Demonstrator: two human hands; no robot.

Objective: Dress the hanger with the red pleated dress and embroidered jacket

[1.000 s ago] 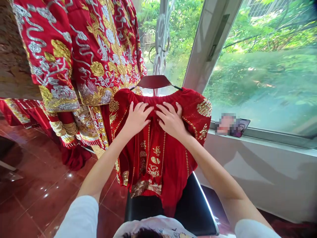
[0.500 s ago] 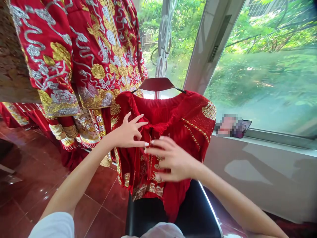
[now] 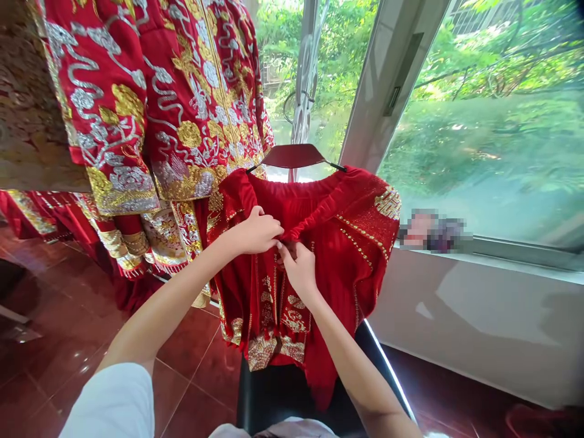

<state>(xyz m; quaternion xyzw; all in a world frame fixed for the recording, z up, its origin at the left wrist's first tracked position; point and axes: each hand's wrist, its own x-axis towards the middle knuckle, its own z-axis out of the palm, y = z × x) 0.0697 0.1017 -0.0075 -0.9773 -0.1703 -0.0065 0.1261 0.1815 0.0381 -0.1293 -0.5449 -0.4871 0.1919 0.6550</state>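
Note:
A red velvet jacket with gold embroidery and beaded trim hangs on a dark red hanger in front of me. My left hand is closed at the front of its neckline, fingers curled on the cloth. Just beside it, my right hand pinches the front edge below the gathered collar, thumb pointing up. The fingertips of both hands meet at the top of the front opening. What exactly lies between them is too small to make out. Below the hands, the two front edges hang close together.
At left hang red garments with heavy gold and silver embroidery. A black padded seat stands under the jacket. On the right is a window, with blurred-out items on its sill. The floor has red-brown tiles.
Both hands were spread in front of the jacket. They have closed onto the neckline, the left moving right and slightly up, the right moving up and in. The view has shifted slightly.

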